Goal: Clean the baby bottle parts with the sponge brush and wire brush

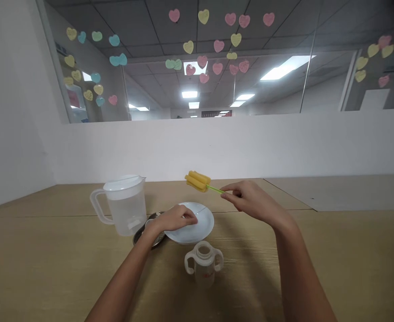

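Nearest: one translucent two-handled bottle [205, 273], standing upright on the tabletop [351, 259], its mouth showing open and a small red marking showing on its front. Item: one dark-rimmed metal tray [137, 237], lying left of the bottle and carrying small pale pieces that the wrist is partly hiding. Item: left hand [175, 218], hanging over the tray's edge and the dish, fingers curling inward with thumb and forefinger coming close together; whether they are pinching anything or touching the dish, one cannot tell. Item: one white round dish [201, 226], resting just behind the bottle. Item: right hand [250, 199], pinching the thin green handle of a yellow sponge brush [197, 181] between thumb and fingers, the sponge pointing leftward in the air above the dish's far side. Item: one lidded translucent pitcher [128, 208], standing upright behind the tray, handle facing left. Condition, by judgement: preparation is looking complete, the bottle standing open and the brush being in hand; brushing is not occurring, and any work inside the bottle is seemingly remaining. Farthest: a white wall [217, 147], carrying a glass panel [267, 94] that is bearing heart-shaped notes [218, 68].
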Demonstrator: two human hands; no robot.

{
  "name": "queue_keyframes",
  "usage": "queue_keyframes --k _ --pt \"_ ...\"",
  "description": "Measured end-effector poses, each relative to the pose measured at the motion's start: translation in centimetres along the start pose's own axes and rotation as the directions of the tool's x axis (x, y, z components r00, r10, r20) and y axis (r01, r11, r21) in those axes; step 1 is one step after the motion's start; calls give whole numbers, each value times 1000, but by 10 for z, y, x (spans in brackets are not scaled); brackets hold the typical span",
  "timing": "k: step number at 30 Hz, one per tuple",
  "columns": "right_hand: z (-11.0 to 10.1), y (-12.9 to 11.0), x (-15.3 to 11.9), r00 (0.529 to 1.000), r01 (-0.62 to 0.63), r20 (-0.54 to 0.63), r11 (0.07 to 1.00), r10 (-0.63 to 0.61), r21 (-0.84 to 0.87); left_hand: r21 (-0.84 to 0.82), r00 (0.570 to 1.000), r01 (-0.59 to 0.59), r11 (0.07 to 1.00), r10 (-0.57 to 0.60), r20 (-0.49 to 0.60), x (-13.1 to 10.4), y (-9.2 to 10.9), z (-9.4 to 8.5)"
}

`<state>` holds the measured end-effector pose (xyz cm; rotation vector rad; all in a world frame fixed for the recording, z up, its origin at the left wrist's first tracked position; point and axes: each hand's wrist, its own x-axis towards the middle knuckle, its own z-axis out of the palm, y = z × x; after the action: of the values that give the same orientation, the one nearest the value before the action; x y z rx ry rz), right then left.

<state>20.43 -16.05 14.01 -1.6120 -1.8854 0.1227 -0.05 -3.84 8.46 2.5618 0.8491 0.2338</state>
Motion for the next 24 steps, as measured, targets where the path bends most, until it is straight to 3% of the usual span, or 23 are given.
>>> queue_keyframes --k 2,4,8,14,17,20,22,24 --pt "1 1 1 1000 -9 5 1000 9 -1 -121 991 -85 989 97 90 -4 13 1" --pt "2 1 2 1000 -14 8 1000 14 -4 -150 988 -90 985 107 109 -10 25 1" --pt "2 -1 2 1000 -3 13 1000 3 -9 -12 986 -40 999 42 158 -20 35 7" --pt "4 -3 1 999 30 14 1000 -30 -4 122 959 -138 983 102 263 -18 26 21" --pt "3 -2 1 999 31 15 999 -31 -7 159 962 -139 977 95 255 -14 26 26" --pt "0 -1 -1 1000 27 -2 1000 -27 -8 154 971 -139 978 104 217 -17 29 20" --pt "-2 -2 -4 999 30 -24 1000 -30 -2 113 983 -140 984 125 134 -24 30 8" --pt "-5 -3 -6 998 40 -50 999 -39 8 47 992 -125 991 126 -15 -33 29 -7"
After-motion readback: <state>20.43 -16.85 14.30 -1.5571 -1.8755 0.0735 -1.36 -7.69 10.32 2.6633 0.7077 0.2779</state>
